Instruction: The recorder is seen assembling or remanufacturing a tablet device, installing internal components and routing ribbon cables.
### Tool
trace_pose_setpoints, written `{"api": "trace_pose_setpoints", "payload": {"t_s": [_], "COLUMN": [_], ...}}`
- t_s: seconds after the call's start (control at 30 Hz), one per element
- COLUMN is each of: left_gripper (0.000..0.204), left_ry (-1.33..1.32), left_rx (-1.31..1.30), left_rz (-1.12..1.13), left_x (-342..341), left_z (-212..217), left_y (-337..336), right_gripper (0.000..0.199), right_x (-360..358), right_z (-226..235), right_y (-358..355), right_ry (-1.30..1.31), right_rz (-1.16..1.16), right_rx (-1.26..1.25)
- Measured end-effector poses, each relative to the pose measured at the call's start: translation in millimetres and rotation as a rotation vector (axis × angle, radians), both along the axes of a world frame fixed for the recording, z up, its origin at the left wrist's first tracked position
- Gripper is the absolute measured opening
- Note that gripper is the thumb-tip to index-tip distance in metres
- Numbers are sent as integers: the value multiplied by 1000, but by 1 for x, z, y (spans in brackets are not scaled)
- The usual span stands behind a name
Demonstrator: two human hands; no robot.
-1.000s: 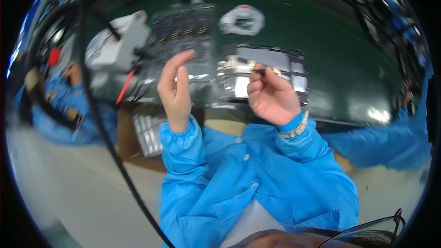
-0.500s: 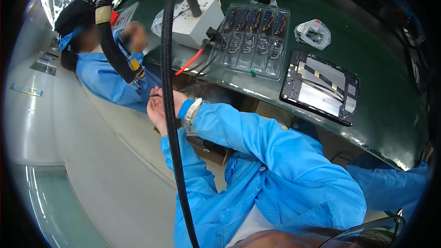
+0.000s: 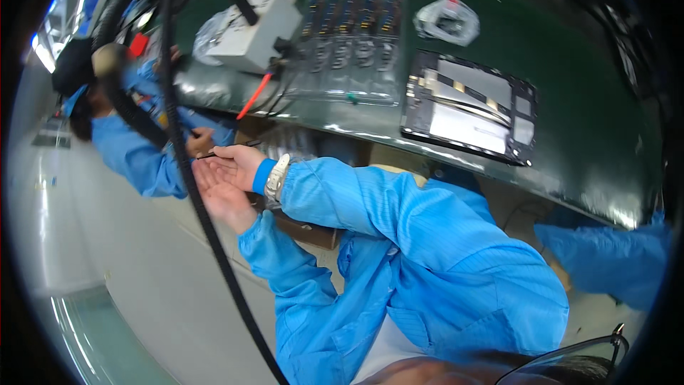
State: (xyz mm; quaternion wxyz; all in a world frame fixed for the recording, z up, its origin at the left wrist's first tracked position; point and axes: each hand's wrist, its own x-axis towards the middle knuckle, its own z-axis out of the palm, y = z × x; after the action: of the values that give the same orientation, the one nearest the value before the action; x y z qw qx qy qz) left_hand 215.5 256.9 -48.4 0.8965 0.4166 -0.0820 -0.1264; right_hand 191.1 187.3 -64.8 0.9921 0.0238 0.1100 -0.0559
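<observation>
Beyond the bench's front edge, at the left, my two hands are close together. My left hand [image 3: 226, 198] is palm up, its fingers stretched out and nothing held that I can see. Over its fingertips my right hand [image 3: 244, 164] is closed on a thin dark object [image 3: 206, 156], too small and blurred to name. A white watch [image 3: 277, 177] and a blue band [image 3: 263, 175] circle the right wrist. On the bench, away from both hands, lies an opened tablet [image 3: 467, 110] with its inside showing.
A black hose [image 3: 187, 164] hangs in front of my hands. A co-worker in blue [image 3: 135, 153] sits close by at the left. The green bench [image 3: 570, 142] holds a white box [image 3: 255, 32], a clear tray of small parts [image 3: 349, 46] and a plastic bag [image 3: 447, 21].
With the view shifting, both hands appear lower and farther left. The right fingers now show the thin dark object over the left fingertips. The co-worker's hand has come down near mine.
</observation>
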Motion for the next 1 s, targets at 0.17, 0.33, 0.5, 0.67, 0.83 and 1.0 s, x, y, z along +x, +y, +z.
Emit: {"api": "trace_pose_setpoints", "payload": {"t_s": [0.17,0.33,0.5,0.67,0.83,1.0], "left_gripper": [43,38,26,32,42,35], "left_ry": [95,-531,-1546,-1823,-1530,-1659], "left_rx": [-579,114,341,366,423,358], "left_rz": [-853,-1185,-1029,-1060,-1168,-1037], "left_x": [-62,-159,-230,-245,-246,-243], "left_z": [13,52,33,6,1,-2], "left_y": [-22,-111,-235,-263,-266,-264], "right_gripper": [28,21,16,15,18,18], "right_x": [-185,-374,-417,-425,-425,-420], "right_z": [39,87,62,23,21,24], "right_y": [-32,-93,-186,-202,-201,-203], "right_ry": [-80,288,961,1037,1106,1163], "right_rz": [-382,-1255,-838,-630,-591,-545], "right_rx": [-197,-1221,-1961,-1640,-1586,-1763]}}
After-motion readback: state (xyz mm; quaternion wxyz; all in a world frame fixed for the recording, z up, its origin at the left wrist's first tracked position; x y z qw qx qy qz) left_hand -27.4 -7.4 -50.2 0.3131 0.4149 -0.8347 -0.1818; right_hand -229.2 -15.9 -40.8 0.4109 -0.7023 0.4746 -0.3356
